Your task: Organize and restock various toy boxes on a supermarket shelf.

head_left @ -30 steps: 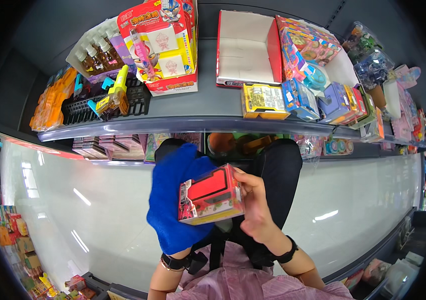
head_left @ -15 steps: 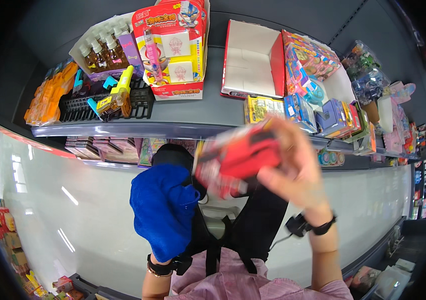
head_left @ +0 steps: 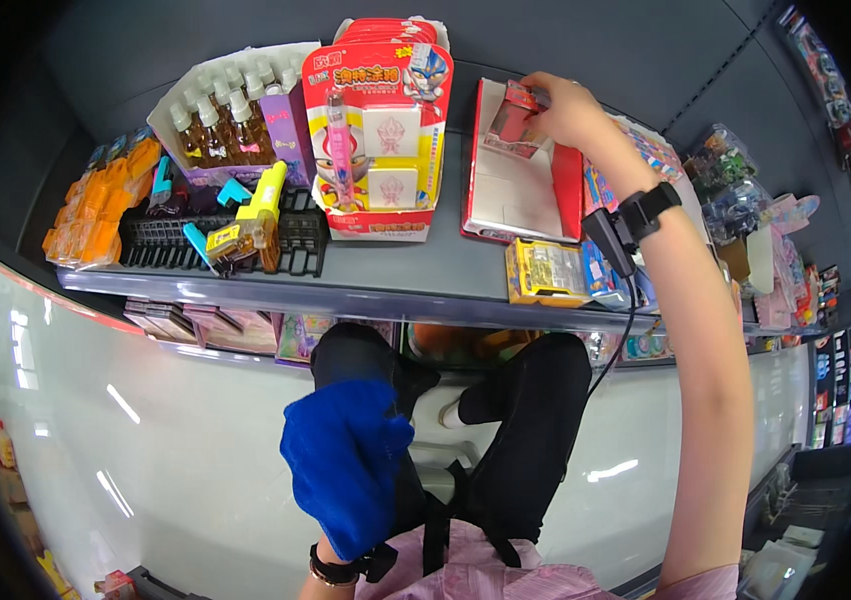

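Observation:
My right hand (head_left: 568,108) reaches over the shelf, its fingers closed on a small red package (head_left: 516,128). The package is at the far end of an open red display box with a white inside (head_left: 516,200), and its lower part is inside the box. A blue cloth (head_left: 346,460) covers my left hand, which rests over my left thigh; its fingers are hidden and only the wrist (head_left: 331,550) shows. Just in front of the display box stands a yellow boxed item (head_left: 548,270), with a blue pack (head_left: 601,278) beside it, partly behind my right forearm.
On the grey shelf (head_left: 386,265) stand a red and yellow blister-pack display (head_left: 386,130), a box of brown spray bottles (head_left: 236,130), a yellow toy gun (head_left: 258,215) and orange toys (head_left: 101,215). Clear toy packs (head_left: 736,205) stand right of my arm. A lower shelf holds more goods.
My right hand has moved from above my lap up and away to the display box, taking the red package with it. My left hand and the blue cloth have shifted slightly nearer.

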{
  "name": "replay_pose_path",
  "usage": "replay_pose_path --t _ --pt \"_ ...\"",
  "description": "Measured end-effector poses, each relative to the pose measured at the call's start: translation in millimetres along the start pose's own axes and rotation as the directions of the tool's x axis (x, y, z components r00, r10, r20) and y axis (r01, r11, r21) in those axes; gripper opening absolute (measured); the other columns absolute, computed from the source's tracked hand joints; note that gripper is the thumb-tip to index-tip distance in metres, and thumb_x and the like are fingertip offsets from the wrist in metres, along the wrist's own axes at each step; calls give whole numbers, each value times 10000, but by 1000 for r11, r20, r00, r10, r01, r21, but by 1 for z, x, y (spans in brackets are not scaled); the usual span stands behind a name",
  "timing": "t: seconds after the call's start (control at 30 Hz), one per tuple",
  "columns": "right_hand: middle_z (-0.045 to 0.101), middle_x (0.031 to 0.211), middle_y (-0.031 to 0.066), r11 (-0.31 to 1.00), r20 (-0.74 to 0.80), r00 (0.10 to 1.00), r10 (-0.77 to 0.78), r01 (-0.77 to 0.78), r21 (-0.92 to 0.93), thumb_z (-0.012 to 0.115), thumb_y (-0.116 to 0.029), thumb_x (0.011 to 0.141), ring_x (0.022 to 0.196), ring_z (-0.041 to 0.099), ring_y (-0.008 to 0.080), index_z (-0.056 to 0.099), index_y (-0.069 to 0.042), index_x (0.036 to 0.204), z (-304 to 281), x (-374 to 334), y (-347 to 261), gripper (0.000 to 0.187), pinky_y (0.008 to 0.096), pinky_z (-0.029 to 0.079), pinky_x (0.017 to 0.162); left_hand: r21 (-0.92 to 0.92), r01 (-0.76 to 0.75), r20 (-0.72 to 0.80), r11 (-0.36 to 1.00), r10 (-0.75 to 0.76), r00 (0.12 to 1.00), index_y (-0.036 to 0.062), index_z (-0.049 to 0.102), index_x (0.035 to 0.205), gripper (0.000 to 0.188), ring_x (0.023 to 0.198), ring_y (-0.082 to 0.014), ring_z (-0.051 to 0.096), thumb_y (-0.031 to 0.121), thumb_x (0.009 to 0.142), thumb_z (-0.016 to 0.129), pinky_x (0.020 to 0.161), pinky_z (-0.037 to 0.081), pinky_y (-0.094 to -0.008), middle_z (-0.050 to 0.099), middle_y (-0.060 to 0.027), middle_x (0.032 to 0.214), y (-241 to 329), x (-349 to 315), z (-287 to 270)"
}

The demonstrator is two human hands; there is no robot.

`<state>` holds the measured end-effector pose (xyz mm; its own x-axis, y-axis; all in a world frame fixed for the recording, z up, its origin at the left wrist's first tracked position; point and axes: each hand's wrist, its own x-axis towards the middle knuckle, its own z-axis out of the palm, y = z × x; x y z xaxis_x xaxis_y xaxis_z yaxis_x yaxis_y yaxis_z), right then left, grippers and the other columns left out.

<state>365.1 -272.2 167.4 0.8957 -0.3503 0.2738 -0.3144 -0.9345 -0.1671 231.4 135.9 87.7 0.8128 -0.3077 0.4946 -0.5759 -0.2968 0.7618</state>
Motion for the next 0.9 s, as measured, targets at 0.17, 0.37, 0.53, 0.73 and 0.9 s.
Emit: replay_pose_path --t 0.17,0.37,0.53,0.73,0.9 --pt "593 1120 281 997 -79 995 65 -61 49 786 -132 706 1005 612 434 574 -75 1179 28 19 -9 522 417 493 905 80 131 66 988 -136 988 33 657 949 250 845 -285 622 -36 713 701 727 483 -352 654 -115 911 -10 2 -8" --pt "572 1070 264 995 -182 980 83 -73 65 793 -133 720 975 587 423 523 -39 1042 56 17 9 431 443 498 838 111 72 73 991 -80 994 47 659 1017 268 874 -305 627 66 756 715 762 490 -362 657 -116 979 -32 -1 -5" --pt "574 1010 228 996 -201 979 -18 34 78 775 -126 746 989 564 405 515 -40 1042 62 22 13 403 439 491 822 116 91 68 989 -99 993 46 659 1022 271 876 -306 627 69 758 713 764 490 -362 657 -118 981 -34 -3 -11" --pt "564 1036 253 992 -239 969 -62 86 94 726 -93 783 978 578 433 514 -31 1077 69 21 11 368 446 507 825 109 97 76 989 -106 991 44 659 1028 274 878 -307 627 71 760 711 766 491 -363 658 -119 984 -34 -4 -9" --pt "606 1135 269 995 -17 995 97 -97 20 736 -256 769 1066 577 435 549 -24 1165 46 19 8 496 442 481 898 82 93 94 992 -101 990 43 658 1032 277 879 -308 628 74 762 710 768 491 -363 658 -120 986 -30 -5 -1"
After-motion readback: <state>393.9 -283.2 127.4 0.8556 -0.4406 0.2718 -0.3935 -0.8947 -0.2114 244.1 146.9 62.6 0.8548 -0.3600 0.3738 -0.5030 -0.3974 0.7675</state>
